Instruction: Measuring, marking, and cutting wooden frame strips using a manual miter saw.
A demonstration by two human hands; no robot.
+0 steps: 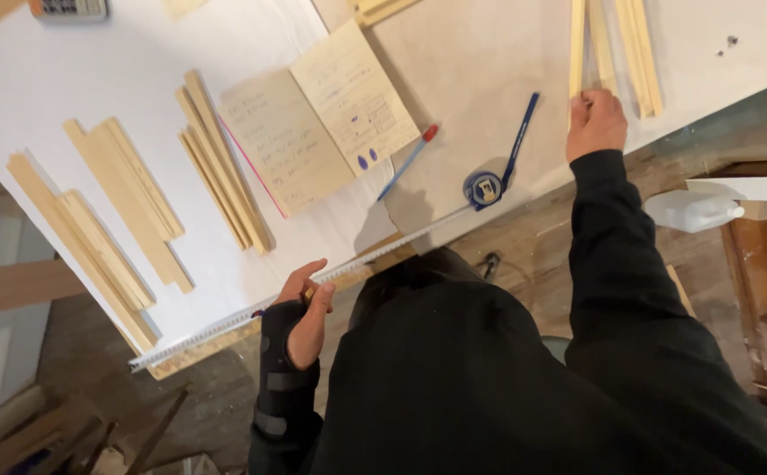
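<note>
My right hand (594,121) is closed around the near end of a long thin wooden strip (577,48) lying on the workbench at the upper right. My left hand (306,308), wearing a black wrist brace, rests at the bench's front edge with fingers pinching something small and touching the extended white tape blade (251,312). The blade runs along the front edge to a blue tape measure case (483,189). A red-and-blue pen (410,160) lies beside an open notebook (317,119).
Several piles of cut wooden strips (221,167) (128,198) (84,251) lie on white paper at the left. More strips (636,53) lie at the top right. A calculator (69,9) sits at top left, a white plastic bottle (693,211) below the bench.
</note>
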